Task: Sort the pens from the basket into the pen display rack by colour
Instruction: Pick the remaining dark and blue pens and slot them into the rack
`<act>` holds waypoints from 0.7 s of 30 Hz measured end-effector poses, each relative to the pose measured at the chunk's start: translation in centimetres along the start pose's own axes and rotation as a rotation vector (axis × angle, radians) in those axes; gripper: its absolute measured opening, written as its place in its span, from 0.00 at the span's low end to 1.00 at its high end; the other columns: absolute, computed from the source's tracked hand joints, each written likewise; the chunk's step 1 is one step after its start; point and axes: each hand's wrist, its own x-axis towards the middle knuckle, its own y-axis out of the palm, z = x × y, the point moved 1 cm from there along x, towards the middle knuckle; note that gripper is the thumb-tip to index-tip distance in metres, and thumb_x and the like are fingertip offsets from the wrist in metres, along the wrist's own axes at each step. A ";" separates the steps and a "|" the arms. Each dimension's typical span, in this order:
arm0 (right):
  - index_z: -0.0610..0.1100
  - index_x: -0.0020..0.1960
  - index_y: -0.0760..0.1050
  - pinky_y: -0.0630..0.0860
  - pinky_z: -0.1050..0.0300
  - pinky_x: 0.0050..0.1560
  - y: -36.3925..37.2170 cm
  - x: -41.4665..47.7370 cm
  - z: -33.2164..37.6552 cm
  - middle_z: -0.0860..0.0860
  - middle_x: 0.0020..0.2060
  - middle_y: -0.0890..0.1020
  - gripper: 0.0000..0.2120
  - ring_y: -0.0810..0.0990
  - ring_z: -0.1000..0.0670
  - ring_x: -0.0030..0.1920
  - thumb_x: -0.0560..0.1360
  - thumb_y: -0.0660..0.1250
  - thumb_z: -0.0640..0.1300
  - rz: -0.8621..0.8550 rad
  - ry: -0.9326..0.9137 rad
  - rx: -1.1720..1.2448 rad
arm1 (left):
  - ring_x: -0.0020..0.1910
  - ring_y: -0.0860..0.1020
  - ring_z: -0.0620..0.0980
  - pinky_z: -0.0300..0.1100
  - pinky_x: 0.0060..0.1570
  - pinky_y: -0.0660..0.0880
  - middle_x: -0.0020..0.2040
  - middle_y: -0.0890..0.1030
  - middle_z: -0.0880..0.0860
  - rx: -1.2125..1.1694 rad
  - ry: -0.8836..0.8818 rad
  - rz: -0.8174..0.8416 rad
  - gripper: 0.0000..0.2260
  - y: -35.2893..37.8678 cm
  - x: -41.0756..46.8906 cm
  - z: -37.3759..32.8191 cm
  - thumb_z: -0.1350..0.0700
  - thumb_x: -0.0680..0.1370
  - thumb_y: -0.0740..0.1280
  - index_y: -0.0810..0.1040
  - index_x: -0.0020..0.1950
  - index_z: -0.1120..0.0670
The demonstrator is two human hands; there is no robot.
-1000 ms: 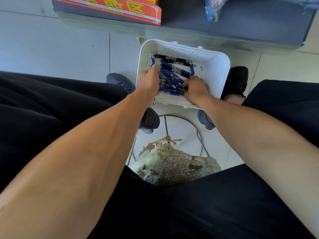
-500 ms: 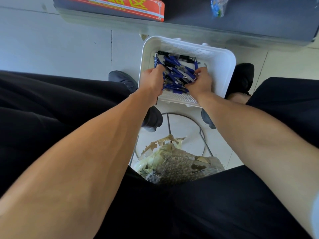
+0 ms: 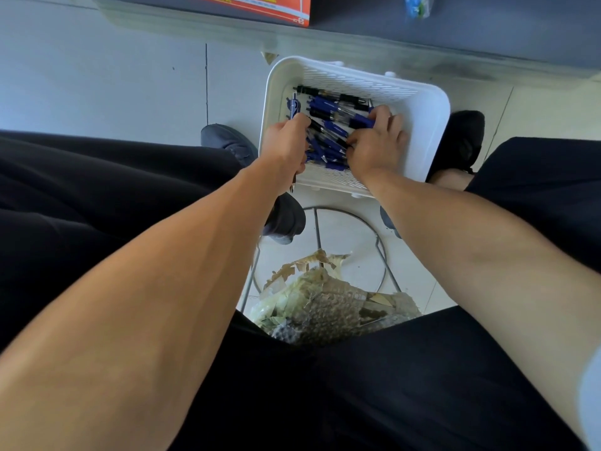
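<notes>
A white slatted basket stands on the floor between my feet. It holds several blue pens and a few black pens in a loose heap. My left hand is at the basket's left side and grips a small bunch of pens; a blue cap sticks out above the fist and a tip below it. My right hand lies over the heap, its fingers curled onto a blue pen near the middle right. The display rack is not in view.
A dark shelf base runs along the top, with an orange box and a plastic bag on it. My shoes flank the basket. A wire stool ring and bubble-wrapped padding lie below.
My right hand has moved farther into the basket, from the near edge of the heap to its middle right. My left hand stays at the left side with its bunch of pens.
</notes>
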 end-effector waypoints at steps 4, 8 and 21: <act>0.56 0.47 0.83 0.57 0.42 0.66 -0.6 0.2 0.4 0.49 0.76 0.57 0.05 0.57 0.39 0.73 0.72 0.72 0.48 0.098 0.041 -0.053 | 0.24 0.59 0.46 0.39 0.26 0.57 0.28 0.64 0.49 0.001 -0.015 0.004 0.13 0.1 0.0 -0.2 0.56 0.79 0.62 0.64 0.36 0.52; 0.52 0.41 0.81 0.53 0.39 0.69 -1.1 1.2 1.0 0.48 0.78 0.50 0.05 0.52 0.38 0.75 0.72 0.73 0.52 0.216 0.069 -0.133 | 0.24 0.59 0.45 0.38 0.26 0.58 0.27 0.64 0.49 -0.013 -0.029 0.021 0.13 0.0 0.0 -0.3 0.57 0.79 0.62 0.65 0.35 0.52; 0.55 0.47 0.84 0.73 0.58 0.56 -8.6 0.9 -0.6 0.55 0.50 0.83 0.07 0.78 0.53 0.55 0.72 0.77 0.54 0.461 0.016 0.638 | 0.21 0.62 0.44 0.36 0.22 0.61 0.29 0.67 0.48 0.008 -0.023 -0.025 0.12 0.9 -0.1 -0.3 0.50 0.77 0.69 0.70 0.40 0.53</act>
